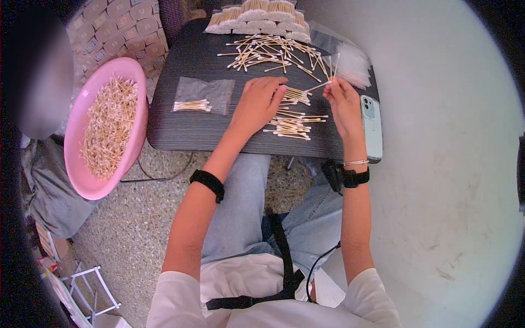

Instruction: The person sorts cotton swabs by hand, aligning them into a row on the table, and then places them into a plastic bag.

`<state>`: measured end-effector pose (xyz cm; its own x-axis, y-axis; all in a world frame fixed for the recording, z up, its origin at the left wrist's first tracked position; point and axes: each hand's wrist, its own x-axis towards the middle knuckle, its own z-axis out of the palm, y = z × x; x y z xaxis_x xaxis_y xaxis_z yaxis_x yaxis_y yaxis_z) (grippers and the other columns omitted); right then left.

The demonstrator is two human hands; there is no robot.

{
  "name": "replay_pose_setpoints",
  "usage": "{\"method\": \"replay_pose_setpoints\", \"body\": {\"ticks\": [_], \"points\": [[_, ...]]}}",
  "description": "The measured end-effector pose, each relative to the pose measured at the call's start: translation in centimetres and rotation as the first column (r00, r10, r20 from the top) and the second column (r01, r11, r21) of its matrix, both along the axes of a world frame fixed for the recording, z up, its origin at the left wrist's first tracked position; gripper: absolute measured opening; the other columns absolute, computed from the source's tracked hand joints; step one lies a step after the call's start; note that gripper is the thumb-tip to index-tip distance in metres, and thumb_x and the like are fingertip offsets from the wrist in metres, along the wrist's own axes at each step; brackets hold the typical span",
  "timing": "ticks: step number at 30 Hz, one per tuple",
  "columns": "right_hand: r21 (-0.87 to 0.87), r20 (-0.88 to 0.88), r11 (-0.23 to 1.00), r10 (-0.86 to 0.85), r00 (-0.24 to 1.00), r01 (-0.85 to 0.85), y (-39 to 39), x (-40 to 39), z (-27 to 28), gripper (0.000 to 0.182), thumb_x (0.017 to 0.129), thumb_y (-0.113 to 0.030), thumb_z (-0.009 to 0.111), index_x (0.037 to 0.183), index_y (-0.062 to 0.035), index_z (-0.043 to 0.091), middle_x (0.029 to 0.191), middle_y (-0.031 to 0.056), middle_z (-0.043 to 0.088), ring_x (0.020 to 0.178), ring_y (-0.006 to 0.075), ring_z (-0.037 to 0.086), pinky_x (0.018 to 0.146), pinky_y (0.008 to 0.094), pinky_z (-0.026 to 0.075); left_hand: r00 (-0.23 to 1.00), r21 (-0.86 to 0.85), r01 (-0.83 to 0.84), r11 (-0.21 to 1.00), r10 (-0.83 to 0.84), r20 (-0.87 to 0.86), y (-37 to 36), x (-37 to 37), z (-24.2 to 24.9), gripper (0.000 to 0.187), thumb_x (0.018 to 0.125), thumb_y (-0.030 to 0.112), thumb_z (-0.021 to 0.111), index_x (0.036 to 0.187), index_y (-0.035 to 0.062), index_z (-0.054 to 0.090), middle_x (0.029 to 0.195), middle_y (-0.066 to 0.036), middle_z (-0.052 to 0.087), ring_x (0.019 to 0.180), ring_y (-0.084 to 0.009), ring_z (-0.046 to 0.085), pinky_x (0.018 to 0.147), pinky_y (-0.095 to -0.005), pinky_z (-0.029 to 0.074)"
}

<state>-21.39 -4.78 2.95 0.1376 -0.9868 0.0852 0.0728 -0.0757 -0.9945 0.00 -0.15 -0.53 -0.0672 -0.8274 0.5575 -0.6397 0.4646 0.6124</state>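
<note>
My right hand [343, 98] pinches a few cotton swabs [331, 68] between thumb and fingertips, their white tips fanned at different angles. My left hand [258, 104] lies low over the table, fingers stretched to the right and thumb apart. Beside its thumb is a small group of cotton swabs [295, 97], whose left ends are partly hidden by the hand. Just below, another row of loose swabs [292, 124] lies roughly side by side. Left of that hand, a clear plastic bag [219, 90] lies flat with a small bunch of swabs [191, 105] on or in it.
Scattered swabs [268, 52] cover the dark table's [169, 131] far part, before stacked swab packs [260, 19]. Clear empty bags [350, 65] lie at the right, above a phone [372, 128] at the edge. A pink tub [76, 142] full of swabs stands left; a pale wall [448, 136] borders the right.
</note>
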Motion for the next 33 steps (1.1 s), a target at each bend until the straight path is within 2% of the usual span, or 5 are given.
{"method": "replay_pose_setpoints", "body": {"ticks": [11,17,23,29,33], "points": [[0.073,0.151,0.997,0.001,0.989,-0.012,-1.0,3.3,-0.3,0.025,0.102,-0.016,0.05,0.108,0.0071,0.055,0.095,0.0107,0.061,0.095,0.0209,0.064,0.091,0.035,0.054,1.0,0.024,0.003,1.0,-0.003,-0.002,-0.1,0.1,-0.1,0.031,0.099,0.024,0.049,0.119,0.0042,0.06,0.114,-0.017,0.065,0.109,-0.0339,0.058,0.098,-0.0426,0.04],[0.077,0.232,0.995,-0.086,0.969,0.069,-1.3,4.6,-0.6,0.023,0.102,-0.015,0.049,0.102,0.0078,0.055,0.091,0.0118,0.061,0.086,0.0215,0.065,0.081,0.0331,0.059,1.0,0.045,-0.007,0.999,0.006,0.014,-0.1,0.1,0.1,0.032,0.099,0.024,0.049,0.12,0.0037,0.059,0.117,-0.018,0.063,0.111,-0.0351,0.057,0.099,-0.0425,0.039],[0.13,0.003,0.99,-0.047,0.999,0.047,-1.7,4.0,-1.5,0.022,0.1,-0.014,0.05,0.101,0.0077,0.056,0.088,0.0103,0.061,0.078,0.0197,0.065,0.073,0.0318,0.059,0.974,-0.059,-0.004,0.998,0.017,0.227,0.1,-0.2,0.0,0.041,0.098,0.025,0.049,0.135,0.0074,0.051,0.139,-0.012,0.052,0.133,-0.0285,0.043,0.107,-0.044,0.033],[-0.008,-0.369,0.998,-0.062,0.927,0.064,-2.1,2.9,-0.8,0.02,0.097,-0.016,0.057,0.096,0.0037,0.062,0.076,0.0076,0.065,0.07,0.0144,0.066,0.063,0.0291,0.053,0.94,0.007,0.007,1.0,-0.009,0.34,0.3,-0.6,0.0,0.045,0.099,0.03,0.049,0.138,0.009,0.049,0.145,-0.006,0.047,0.138,-0.0245,0.038,0.11,-0.0445,0.029],[-0.206,-0.602,0.975,-0.189,0.776,0.078,-2.5,2.2,-1.1,0.018,0.093,-0.015,0.061,0.096,0.0025,0.063,0.08,0.0168,0.068,0.075,0.0268,0.068,0.067,0.0364,0.053,0.929,0.02,0.0,1.0,-0.008,0.37,0.4,-0.6,0.1,0.045,0.099,0.032,0.048,0.138,0.0083,0.049,0.144,-0.007,0.049,0.138,-0.0236,0.038,0.11,-0.0442,0.029]]}}
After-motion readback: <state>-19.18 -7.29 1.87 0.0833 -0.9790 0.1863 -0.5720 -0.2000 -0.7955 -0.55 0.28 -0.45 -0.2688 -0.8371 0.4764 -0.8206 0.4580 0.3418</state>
